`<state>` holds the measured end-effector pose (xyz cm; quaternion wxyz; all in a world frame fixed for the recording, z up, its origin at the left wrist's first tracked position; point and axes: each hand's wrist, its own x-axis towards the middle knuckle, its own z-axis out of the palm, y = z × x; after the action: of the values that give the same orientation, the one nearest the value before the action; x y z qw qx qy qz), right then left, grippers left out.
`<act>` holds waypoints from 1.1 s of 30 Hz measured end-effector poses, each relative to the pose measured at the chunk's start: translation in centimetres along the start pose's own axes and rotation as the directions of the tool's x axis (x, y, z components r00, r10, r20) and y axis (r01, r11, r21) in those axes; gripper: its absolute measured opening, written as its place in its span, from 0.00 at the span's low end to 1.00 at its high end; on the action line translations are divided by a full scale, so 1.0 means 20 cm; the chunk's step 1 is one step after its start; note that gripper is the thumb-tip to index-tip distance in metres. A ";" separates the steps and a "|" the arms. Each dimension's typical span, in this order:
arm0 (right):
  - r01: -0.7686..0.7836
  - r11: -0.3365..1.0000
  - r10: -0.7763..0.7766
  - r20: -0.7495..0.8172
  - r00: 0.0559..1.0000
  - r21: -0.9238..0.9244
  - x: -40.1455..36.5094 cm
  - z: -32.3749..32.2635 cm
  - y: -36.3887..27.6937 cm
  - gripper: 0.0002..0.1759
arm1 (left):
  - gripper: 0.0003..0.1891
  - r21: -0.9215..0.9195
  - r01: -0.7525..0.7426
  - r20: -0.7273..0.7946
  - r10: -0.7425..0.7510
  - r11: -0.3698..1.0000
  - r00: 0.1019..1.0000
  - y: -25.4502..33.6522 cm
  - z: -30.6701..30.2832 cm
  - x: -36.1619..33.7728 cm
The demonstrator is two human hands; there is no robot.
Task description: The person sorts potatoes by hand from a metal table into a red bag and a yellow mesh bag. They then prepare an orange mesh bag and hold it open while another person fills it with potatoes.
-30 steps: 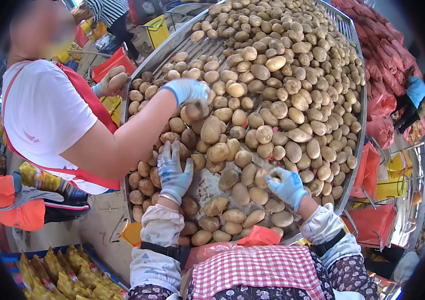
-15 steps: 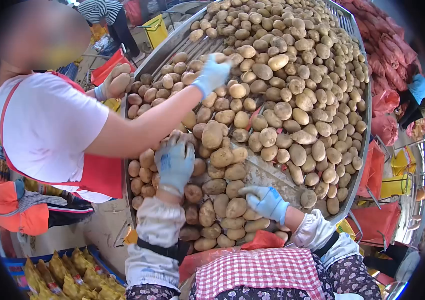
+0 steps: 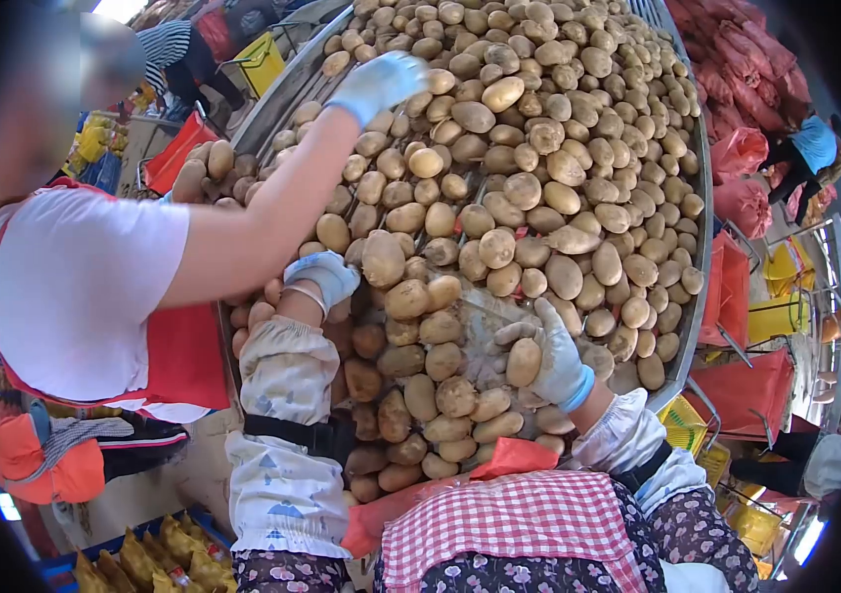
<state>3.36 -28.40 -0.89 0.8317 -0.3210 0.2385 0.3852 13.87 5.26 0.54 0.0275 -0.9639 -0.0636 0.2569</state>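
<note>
Potatoes (image 3: 564, 277) cover a metal sorting table (image 3: 685, 341) in front of me. My right hand (image 3: 561, 364), in a light blue glove with soiled fingertips, is closed around a potato (image 3: 523, 363) over a bare, dirty patch of the table. At the left side my left hand (image 3: 325, 277), also gloved, reaches down among the potatoes beside the co-worker's arm. Its fingertips are hidden, so its grip does not show. Between my hands lies a group of larger potatoes (image 3: 420, 395), close to a red cloth (image 3: 514, 458) at the near edge.
On the left a co-worker in a red apron (image 3: 183, 346) stretches a gloved hand (image 3: 381, 84) over the pile; their other arm holds potatoes (image 3: 205, 168). Red sacks (image 3: 742, 79) are stacked at right, above red slings (image 3: 742, 390) and yellow crates (image 3: 776, 318). Filled yellow bags (image 3: 158, 558) stand lower left.
My right hand has lifted, turned upward and now has a potato in it. My left hand has moved up and left. The co-worker's hand has shifted up and left too.
</note>
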 end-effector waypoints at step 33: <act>0.375 0.814 -0.208 0.380 0.901 -0.445 -0.12 0.28 0.17 0.31 | 0.22 -0.860 -0.164 -0.296 0.211 -0.483 0.931 0.46 0.37 -0.92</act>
<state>0.05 -23.90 3.26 0.7941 -0.4958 -0.0595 0.3465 -4.55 -6.23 2.39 -0.8452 -0.5210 -0.0709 0.0956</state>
